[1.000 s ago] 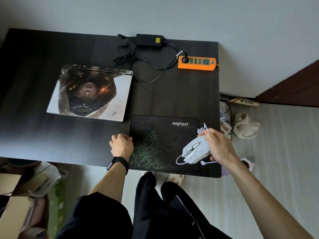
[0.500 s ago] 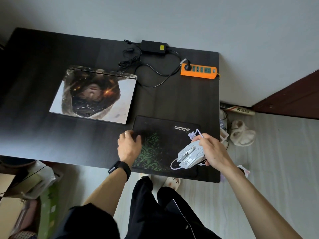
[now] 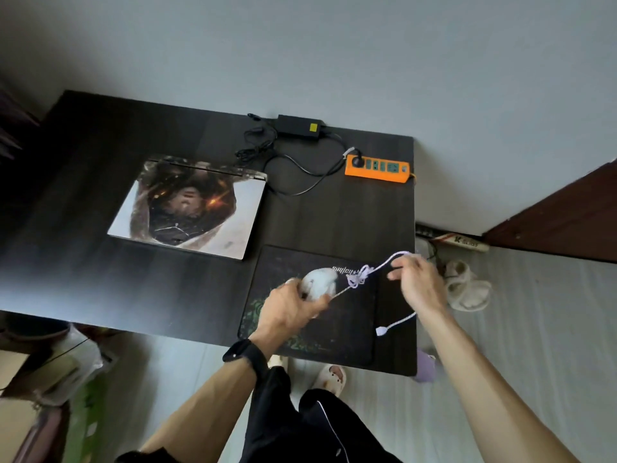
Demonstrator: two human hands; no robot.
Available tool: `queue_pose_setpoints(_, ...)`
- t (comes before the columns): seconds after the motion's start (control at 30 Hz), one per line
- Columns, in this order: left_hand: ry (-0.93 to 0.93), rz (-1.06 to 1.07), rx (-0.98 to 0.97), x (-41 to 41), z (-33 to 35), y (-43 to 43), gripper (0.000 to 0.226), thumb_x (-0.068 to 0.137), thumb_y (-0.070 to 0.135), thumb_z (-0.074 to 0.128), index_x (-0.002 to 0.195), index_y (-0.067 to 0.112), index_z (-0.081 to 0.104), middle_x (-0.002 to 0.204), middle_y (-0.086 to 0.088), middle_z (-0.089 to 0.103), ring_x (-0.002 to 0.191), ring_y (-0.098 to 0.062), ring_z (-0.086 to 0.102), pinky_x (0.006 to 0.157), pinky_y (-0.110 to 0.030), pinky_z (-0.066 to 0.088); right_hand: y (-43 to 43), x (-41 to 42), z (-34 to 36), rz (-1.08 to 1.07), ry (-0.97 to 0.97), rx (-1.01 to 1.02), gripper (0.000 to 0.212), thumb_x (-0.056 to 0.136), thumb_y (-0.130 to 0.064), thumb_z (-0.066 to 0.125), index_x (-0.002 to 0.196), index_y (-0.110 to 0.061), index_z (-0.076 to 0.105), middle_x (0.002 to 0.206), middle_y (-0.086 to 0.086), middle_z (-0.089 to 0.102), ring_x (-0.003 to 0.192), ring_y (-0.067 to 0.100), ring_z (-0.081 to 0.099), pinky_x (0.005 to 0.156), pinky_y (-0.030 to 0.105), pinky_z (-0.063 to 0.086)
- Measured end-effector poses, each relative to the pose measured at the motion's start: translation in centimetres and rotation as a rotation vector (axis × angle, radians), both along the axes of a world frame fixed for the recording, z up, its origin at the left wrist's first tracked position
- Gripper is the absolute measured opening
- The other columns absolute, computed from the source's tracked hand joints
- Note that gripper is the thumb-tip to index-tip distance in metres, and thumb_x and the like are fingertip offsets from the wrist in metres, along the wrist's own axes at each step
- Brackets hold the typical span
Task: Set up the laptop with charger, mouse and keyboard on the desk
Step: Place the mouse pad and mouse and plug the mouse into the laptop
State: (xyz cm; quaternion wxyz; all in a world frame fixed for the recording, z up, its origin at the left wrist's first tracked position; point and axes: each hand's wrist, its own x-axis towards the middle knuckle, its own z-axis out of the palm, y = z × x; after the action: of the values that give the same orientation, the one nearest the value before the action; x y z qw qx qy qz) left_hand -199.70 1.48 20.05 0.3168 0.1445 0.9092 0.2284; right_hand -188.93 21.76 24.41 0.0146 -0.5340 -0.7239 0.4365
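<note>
White mouse (image 3: pixel 319 283) gripped in left hand (image 3: pixel 289 307), lifted over mouse pad (image 3: pixel 337 332) at desk's (image 3: pixel 100 262) front right corner. Thin pale cable (image 3: pixel 384 265) pinched in right hand (image 3: pixel 419 284), knotted bundle near mouse, plug (image 3: pixel 381 330) dangling near right edge. Likely light, hard-shelled, smooth; best held around the sides. Cable limp, tangle-prone; best taken near the plug. Closed laptop (image 3: pixel 190 208) mid-desk, charger (image 3: pixel 298 126) at back edge beside orange power strip (image 3: pixel 377 168)

Looks like a home room: dark desk (image 3: pixel 100 228) pushed against a plain wall (image 3: pixel 334 61), slippers (image 3: pixel 467 289) lying on pale plank flooring (image 3: pixel 551 329), orange power strip (image 3: pixel 377 167) beside a skinned laptop (image 3: pixel 188 205).
</note>
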Motion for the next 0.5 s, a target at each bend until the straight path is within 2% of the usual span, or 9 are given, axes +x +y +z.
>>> queue_pose_setpoints(0.07, -0.096, 0.178, -0.075, -1.0, -1.6, -0.8, 0.073, 0.063, 0.085, 0.051, 0.093, 0.019, 0.063, 0.091, -0.002, 0.071, 0.085, -0.025, 0.067, 0.080, -0.034, 0.054, 2.3, 0.1, 1.1, -0.201, 0.085, 0.094, 0.026, 0.094, -0.025, 0.042, 0.082, -0.023, 0.065, 0.071, -0.006, 0.069, 0.093, 0.027, 0.065, 0.078, 0.034, 0.043)
queue_pose_setpoints(0.2, -0.332, 0.567, 0.037, -2.2, -4.8, -0.9, 0.081, 0.073, 0.078, 0.058, 0.103, 0.003, 0.067, 0.098, -0.011, 0.069, 0.091, -0.029, 0.063, 0.085, -0.034, 0.050, 4.5, -0.2, 2.9, -0.382, 0.306, 0.190, 0.025, 0.085, -0.033, 0.041, 0.076, -0.026, 0.064, 0.081, 0.002, 0.067, 0.089, 0.033, 0.063, 0.081, 0.040, 0.048)
queue_pose_setpoints(0.27, -0.444, 0.745, 0.134, -2.4, -6.0, -0.6, 0.092, 0.063, 0.077, 0.067, 0.111, -0.001, 0.066, 0.098, -0.012, 0.070, 0.090, -0.028, 0.067, 0.086, -0.037, 0.054, 4.1, -0.2, 3.0, -0.373, 0.322, 0.160, 0.023, 0.089, -0.029, 0.045, 0.076, -0.027, 0.063, 0.077, -0.001, 0.065, 0.085, 0.029, 0.062, 0.072, 0.030, 0.046)
queue_pose_setpoints(0.33, -0.532, 0.909, 0.257, -2.2, -7.3, 0.2, 0.101, 0.054, 0.073, 0.075, 0.120, -0.002, 0.060, 0.098, -0.014, 0.071, 0.081, -0.026, 0.070, 0.075, -0.039, 0.059, 3.7, 0.1, 2.2, -0.356, 0.283, 0.140, 0.021, 0.092, -0.031, 0.047, 0.080, -0.026, 0.063, 0.080, 0.000, 0.067, 0.086, 0.028, 0.062, 0.071, 0.029, 0.046)
queue_pose_setpoints(0.4, -0.590, 1.137, 0.390, -1.9, -8.1, 1.2, 0.099, 0.059, 0.061, 0.080, 0.132, 0.000, 0.048, 0.105, -0.017, 0.068, 0.070, -0.024, 0.067, 0.056, -0.037, 0.057, 3.2, 0.7, 1.1, -0.295, 0.236, 0.148, 0.021, 0.095, -0.036, 0.048, 0.083, -0.025, 0.062, 0.085, 0.002, 0.069, 0.088, 0.028, 0.064, 0.079, 0.037, 0.047)
queue_pose_setpoints(0.43, -0.615, 1.234, 0.464, -1.8, -8.3, 1.3, 0.092, 0.067, 0.051, 0.081, 0.136, 0.004, 0.041, 0.108, -0.018, 0.063, 0.069, -0.026, 0.064, 0.053, -0.036, 0.057, 3.0, 0.9, 0.6, -0.253, 0.230, 0.139, 0.022, 0.097, -0.037, 0.048, 0.086, -0.024, 0.062, 0.085, 0.003, 0.070, 0.087, 0.027, 0.064, 0.079, 0.038, 0.046)
queue_pose_setpoints(0.5, -0.663, 1.388, 0.536, -1.5, -8.5, 1.3, 0.081, 0.076, 0.038, 0.080, 0.138, 0.014, 0.033, 0.121, -0.019, 0.052, 0.078, -0.030, 0.065, 0.053, -0.041, 0.059, 2.6, 1.0, -0.1, -0.174, 0.199, 0.115, 0.023, 0.101, -0.038, 0.047, 0.095, -0.022, 0.062, 0.086, 0.002, 0.070, 0.084, 0.025, 0.063, 0.073, 0.034, 0.039)
